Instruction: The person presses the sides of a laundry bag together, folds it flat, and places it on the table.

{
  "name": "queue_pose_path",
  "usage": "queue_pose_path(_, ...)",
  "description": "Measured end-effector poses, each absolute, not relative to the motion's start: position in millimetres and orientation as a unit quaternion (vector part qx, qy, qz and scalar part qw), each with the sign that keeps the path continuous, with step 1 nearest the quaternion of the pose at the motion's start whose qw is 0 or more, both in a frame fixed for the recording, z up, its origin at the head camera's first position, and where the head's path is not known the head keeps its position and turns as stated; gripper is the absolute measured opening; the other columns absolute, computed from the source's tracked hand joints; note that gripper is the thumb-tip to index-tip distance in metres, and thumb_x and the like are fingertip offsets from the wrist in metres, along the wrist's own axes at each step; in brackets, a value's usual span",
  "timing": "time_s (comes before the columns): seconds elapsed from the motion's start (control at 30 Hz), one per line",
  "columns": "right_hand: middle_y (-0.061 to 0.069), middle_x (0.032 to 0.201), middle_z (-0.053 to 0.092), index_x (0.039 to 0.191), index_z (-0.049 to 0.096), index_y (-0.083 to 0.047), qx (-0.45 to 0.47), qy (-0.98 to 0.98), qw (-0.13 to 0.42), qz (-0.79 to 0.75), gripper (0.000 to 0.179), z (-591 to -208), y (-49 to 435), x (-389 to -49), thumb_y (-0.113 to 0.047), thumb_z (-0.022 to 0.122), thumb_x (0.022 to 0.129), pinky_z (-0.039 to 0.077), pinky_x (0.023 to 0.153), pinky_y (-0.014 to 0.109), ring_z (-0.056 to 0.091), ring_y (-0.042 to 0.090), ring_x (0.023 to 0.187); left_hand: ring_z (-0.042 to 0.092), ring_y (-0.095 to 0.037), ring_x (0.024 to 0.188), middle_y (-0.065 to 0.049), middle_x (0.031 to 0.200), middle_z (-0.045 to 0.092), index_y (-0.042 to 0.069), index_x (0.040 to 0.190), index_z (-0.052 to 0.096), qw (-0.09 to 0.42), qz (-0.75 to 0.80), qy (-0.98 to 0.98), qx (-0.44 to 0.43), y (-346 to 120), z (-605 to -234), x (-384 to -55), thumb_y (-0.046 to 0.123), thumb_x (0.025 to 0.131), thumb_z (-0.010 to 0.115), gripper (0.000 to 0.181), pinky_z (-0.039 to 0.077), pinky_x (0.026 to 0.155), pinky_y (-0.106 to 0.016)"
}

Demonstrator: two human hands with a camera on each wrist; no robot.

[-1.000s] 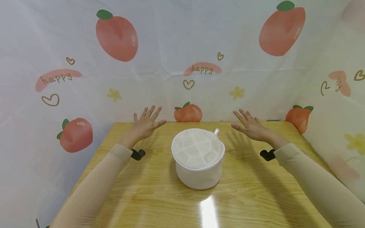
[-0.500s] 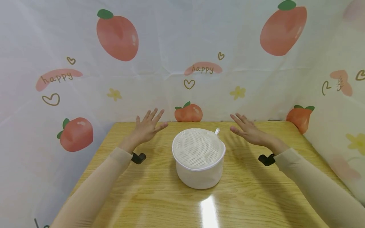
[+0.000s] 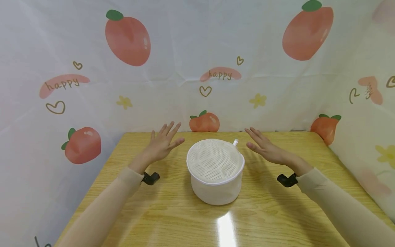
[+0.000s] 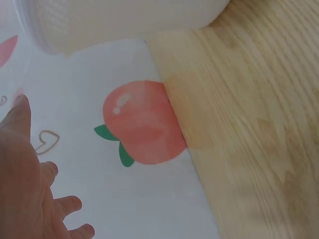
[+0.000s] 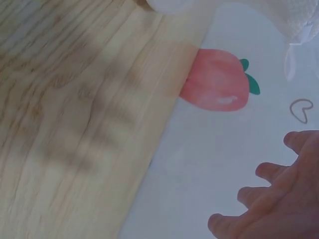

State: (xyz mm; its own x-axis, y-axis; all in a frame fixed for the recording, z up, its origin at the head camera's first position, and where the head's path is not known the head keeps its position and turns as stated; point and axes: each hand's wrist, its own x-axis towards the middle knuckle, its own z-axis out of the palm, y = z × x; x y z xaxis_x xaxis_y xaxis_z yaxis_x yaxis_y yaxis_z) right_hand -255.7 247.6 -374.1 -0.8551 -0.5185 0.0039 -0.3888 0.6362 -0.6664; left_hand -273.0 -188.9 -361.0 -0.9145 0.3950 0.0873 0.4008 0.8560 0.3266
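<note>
A round cream laundry bag with a mesh top, white piping and a small loop stands upright on the wooden table. To its left my left hand hovers with fingers spread, touching nothing. My right hand is held above the table on the other side, fingers straight and also apart from the bag. In the left wrist view, part of the bag shows at the top, away from the left hand. The right wrist view has the right hand at lower right, with the bag's edge in the upper right corner.
The wood-grain table runs back to a white curtain printed with fruit, hearts and lettering. The curtain also borders the left and right sides. A black wrist camera sits at the left cuff, another at the right.
Both hands have come lower and slightly inward, nearer the laundry bag. The bag has stayed where it was.
</note>
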Motion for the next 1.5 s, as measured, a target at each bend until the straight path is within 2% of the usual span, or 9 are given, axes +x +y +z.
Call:
queue_pose_path(0.27,0.014,0.174,-0.010,0.169,0.003,-0.023,-0.262,0.885,0.106,-0.371,0.068,-374.0,244.7,-250.5,-0.040,0.039,0.114,0.004,0.110,0.084,-0.012,0.047,0.157,0.004,-0.046,0.158,-0.014,0.174,0.007,0.025,0.170,0.010,0.011,-0.214,-0.950,-0.225,-185.5,-361.3,-262.9,0.066,0.107,0.034,0.079,-0.004,0.115,-0.079)
queue_pose_path(0.4,0.014,0.174,-0.010,0.169,0.002,-0.025,-0.263,0.877,0.114,-0.385,0.066,-373.7,243.2,-247.4,-0.039,0.036,0.114,0.007,0.111,0.084,-0.010,0.046,0.157,0.008,-0.047,0.157,-0.017,0.174,0.009,0.022,0.169,0.011,0.002,-0.244,-0.940,-0.238,-185.2,-362.0,-260.1,0.063,0.108,0.034,0.077,0.002,0.115,-0.080)
queue_pose_path(0.6,0.006,0.175,-0.006,0.168,0.001,-0.037,-0.252,0.857,0.148,-0.424,0.061,-370.0,242.4,-240.9,-0.042,0.031,0.115,0.006,0.112,0.082,-0.009,0.041,0.158,0.005,-0.047,0.157,-0.019,0.173,0.003,0.023,0.170,0.009,-0.046,-0.324,-0.911,-0.251,-185.0,-361.0,-256.8,0.056,0.111,0.034,0.072,0.009,0.116,-0.079)
queue_pose_path(0.73,0.002,0.175,-0.008,0.167,-0.001,-0.039,-0.249,0.841,0.175,-0.448,0.060,-366.0,243.5,-236.6,-0.044,0.027,0.115,0.006,0.114,0.080,-0.007,0.040,0.158,0.001,-0.043,0.158,-0.018,0.173,0.001,0.025,0.170,0.007,-0.080,-0.377,-0.886,-0.257,-184.2,-360.6,-253.4,0.051,0.113,0.034,0.068,0.011,0.117,-0.077)
queue_pose_path(0.93,0.013,0.174,0.000,0.167,0.001,-0.042,-0.248,0.810,0.204,-0.491,0.056,-364.8,246.5,-234.2,-0.044,0.022,0.115,0.017,0.117,0.075,0.008,0.047,0.157,0.001,-0.039,0.159,-0.013,0.174,0.003,0.028,0.169,0.004,-0.118,-0.422,-0.860,-0.262,-184.3,-362.1,-249.3,0.052,0.113,0.026,0.065,0.008,0.118,-0.075)
queue_pose_path(1.07,0.015,0.173,0.004,0.165,0.005,-0.050,-0.250,0.792,0.219,-0.512,0.052,-365.7,247.9,-234.7,-0.043,0.021,0.116,0.023,0.115,0.075,0.012,0.047,0.157,0.014,-0.042,0.157,-0.010,0.174,0.003,0.036,0.168,0.003,-0.149,-0.459,-0.840,-0.249,-186.3,-362.1,-246.6,0.053,0.113,0.024,0.061,0.020,0.117,-0.074)
queue_pose_path(1.17,0.016,0.173,0.005,0.164,0.006,-0.051,-0.251,0.779,0.230,-0.526,0.052,-365.9,248.7,-234.8,-0.042,0.021,0.116,0.027,0.114,0.074,0.012,0.048,0.156,0.028,-0.046,0.151,-0.014,0.172,0.009,0.039,0.168,0.003,-0.174,-0.491,-0.819,-0.241,-188.6,-361.4,-243.5,0.050,0.114,0.022,0.058,0.032,0.113,-0.072)
queue_pose_path(1.33,0.021,0.171,0.007,0.167,0.003,-0.043,-0.250,0.761,0.246,-0.545,0.055,-364.9,250.5,-232.7,-0.040,0.024,0.116,0.033,0.112,0.072,0.011,0.053,0.155,0.039,-0.044,0.145,-0.018,0.163,0.026,0.042,0.167,0.005,-0.205,-0.515,-0.802,-0.221,-190.8,-361.7,-239.8,0.052,0.113,0.023,0.058,0.043,0.110,-0.064)
queue_pose_path(1.5,0.024,0.168,0.014,0.168,0.002,-0.037,-0.237,0.751,0.264,-0.557,0.058,-364.0,251.7,-229.0,-0.038,0.027,0.116,0.040,0.111,0.067,0.017,0.052,0.153,0.047,-0.045,0.138,-0.022,0.155,0.035,0.043,0.167,0.008,-0.227,-0.527,-0.794,-0.199,-190.1,-361.0,-237.3,0.057,0.112,0.021,0.058,0.052,0.103,-0.057)
